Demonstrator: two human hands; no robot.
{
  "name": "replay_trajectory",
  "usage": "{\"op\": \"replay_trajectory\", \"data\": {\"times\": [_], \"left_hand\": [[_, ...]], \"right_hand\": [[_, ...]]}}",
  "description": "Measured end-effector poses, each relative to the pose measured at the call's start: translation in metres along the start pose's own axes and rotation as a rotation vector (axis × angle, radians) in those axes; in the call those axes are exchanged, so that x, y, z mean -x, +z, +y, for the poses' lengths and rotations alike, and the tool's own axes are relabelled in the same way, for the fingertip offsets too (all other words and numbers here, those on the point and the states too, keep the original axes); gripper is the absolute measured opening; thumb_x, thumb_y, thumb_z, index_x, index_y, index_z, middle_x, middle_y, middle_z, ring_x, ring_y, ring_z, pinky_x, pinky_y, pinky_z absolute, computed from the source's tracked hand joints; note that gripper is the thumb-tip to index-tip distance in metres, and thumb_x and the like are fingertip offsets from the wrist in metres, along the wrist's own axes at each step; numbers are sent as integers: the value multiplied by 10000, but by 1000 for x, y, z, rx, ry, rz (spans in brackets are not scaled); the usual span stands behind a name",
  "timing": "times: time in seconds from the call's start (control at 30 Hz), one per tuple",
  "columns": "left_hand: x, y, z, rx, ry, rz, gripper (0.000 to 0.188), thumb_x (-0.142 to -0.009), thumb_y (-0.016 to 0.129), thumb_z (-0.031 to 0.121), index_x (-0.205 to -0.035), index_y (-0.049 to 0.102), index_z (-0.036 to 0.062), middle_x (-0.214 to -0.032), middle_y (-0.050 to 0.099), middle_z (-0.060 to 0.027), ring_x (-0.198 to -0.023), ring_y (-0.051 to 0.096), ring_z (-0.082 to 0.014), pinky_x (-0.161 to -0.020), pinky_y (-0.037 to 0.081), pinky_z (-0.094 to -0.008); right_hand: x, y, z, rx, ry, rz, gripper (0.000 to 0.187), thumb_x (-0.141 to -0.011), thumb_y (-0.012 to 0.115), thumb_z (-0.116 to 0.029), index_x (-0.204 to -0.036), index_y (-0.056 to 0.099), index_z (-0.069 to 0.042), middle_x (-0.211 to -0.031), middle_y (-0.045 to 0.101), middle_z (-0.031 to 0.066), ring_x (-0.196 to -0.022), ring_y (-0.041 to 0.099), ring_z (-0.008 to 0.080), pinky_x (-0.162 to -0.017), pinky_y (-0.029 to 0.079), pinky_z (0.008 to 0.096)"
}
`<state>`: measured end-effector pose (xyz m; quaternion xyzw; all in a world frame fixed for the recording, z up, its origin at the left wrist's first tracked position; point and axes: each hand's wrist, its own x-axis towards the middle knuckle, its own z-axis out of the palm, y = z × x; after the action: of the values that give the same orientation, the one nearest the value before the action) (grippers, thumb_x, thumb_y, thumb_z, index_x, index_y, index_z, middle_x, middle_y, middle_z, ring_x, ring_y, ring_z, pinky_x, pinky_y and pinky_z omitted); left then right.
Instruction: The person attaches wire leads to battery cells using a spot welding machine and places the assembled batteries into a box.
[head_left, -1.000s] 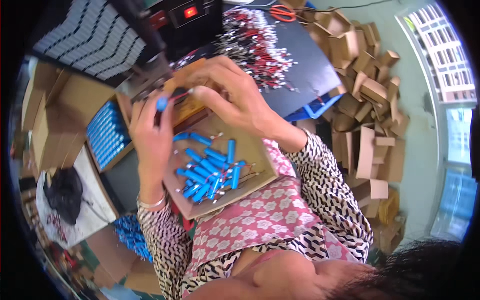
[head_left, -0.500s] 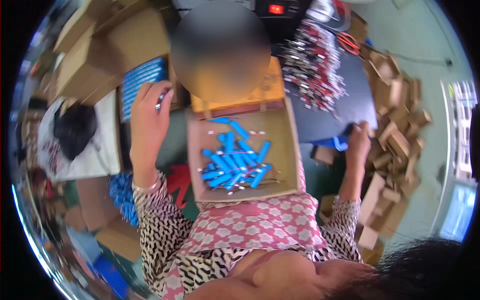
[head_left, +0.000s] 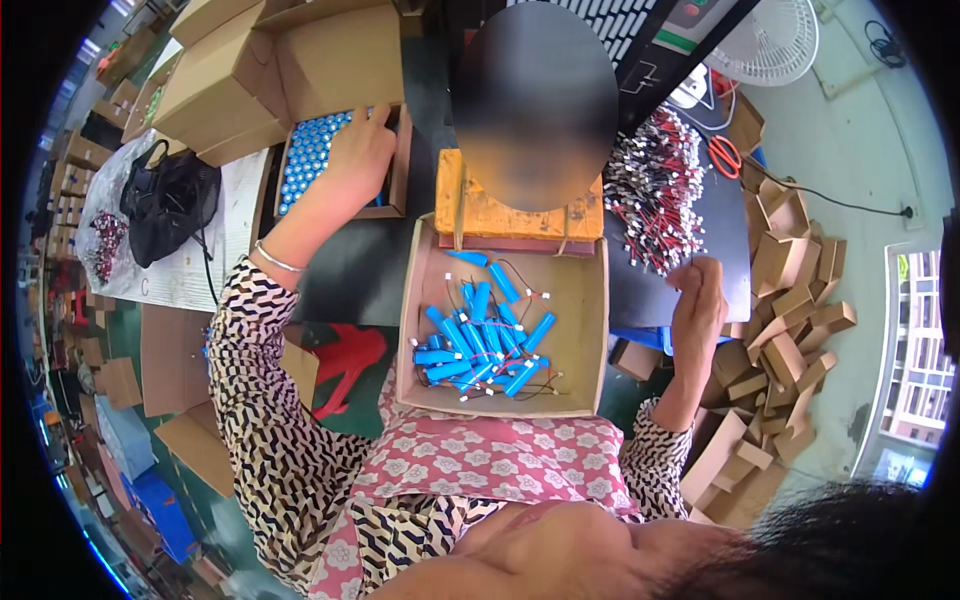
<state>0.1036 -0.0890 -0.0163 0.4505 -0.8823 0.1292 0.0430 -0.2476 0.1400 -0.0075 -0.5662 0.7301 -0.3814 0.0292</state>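
My left hand (head_left: 362, 158) reaches over a carton of blue cylindrical battery cells (head_left: 312, 152), its fingers bent down at the carton's right part. Its fingertips are partly hidden, and what they grip cannot be made out. At the right, my right hand (head_left: 697, 305) has curled fingers near the lower end of a heap of red, black and white connector leads (head_left: 655, 190). Nothing nameable shows in that hand. Between my arms, a shallow cardboard box (head_left: 575, 330) holds several blue-wrapped cells with thin leads (head_left: 485, 335), lying loosely in a pile.
An orange block-like fixture (head_left: 452, 195) stands behind the shallow box, partly blurred over. Orange-handled scissors (head_left: 724, 157) and a white fan (head_left: 770, 42) are at the far right. Small cardboard boxes (head_left: 790, 290) pile up beyond the table. A black mesh bag (head_left: 172, 205) lies left.
The view has shifted, with everything appearing farther right. My left hand has moved from the carton's near edge onto its cells. My right hand has gone from the table's right edge toward the leads.
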Motion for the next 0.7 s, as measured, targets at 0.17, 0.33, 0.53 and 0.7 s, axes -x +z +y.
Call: {"op": "replay_trajectory", "data": {"times": [0.17, 0.33, 0.53, 0.7], "left_hand": [[-5, 10, 6, -168, -44, -141, 74, -733, 593, 33, -762, 657, 11, -1036, 568, -152, -967, 569, -302, -706, 543, -391], [-1, -25, -1, -169, -16, -54, 114, -810, 580, 81, -841, 668, 14, -889, 616, -145, -877, 614, -300, -697, 533, -382], [14, -103, 43, 1478, -331, -337, 261, -955, 529, 151, -1095, 584, -63, -864, 650, -99, -733, 646, -156, -668, 517, -266], [23, -78, 99, 1757, -183, -58, 205, -876, 619, 71, -1049, 617, -40, -936, 659, -117, -898, 641, -134, -788, 492, -254]], "right_hand": [[-2, 6, -15, -144, 140, 5, 83, -917, 470, 14, -956, 543, 9, -795, 542, 129, -630, 555, 207, -574, 434, 301], [-13, 16, -37, -301, 104, -36, 75, -883, 517, 28, -937, 562, 3, -753, 537, 81, -619, 481, 130, -552, 384, 261], [-31, 22, -67, -590, -5, -298, 72, -921, 512, -49, -948, 562, -4, -684, 463, -27, -637, 419, 37, -540, 335, 213], [-49, 39, -93, -647, -44, -476, 89, -911, 558, -67, -897, 594, 13, -688, 490, -42, -607, 402, 20, -518, 331, 209]]}}
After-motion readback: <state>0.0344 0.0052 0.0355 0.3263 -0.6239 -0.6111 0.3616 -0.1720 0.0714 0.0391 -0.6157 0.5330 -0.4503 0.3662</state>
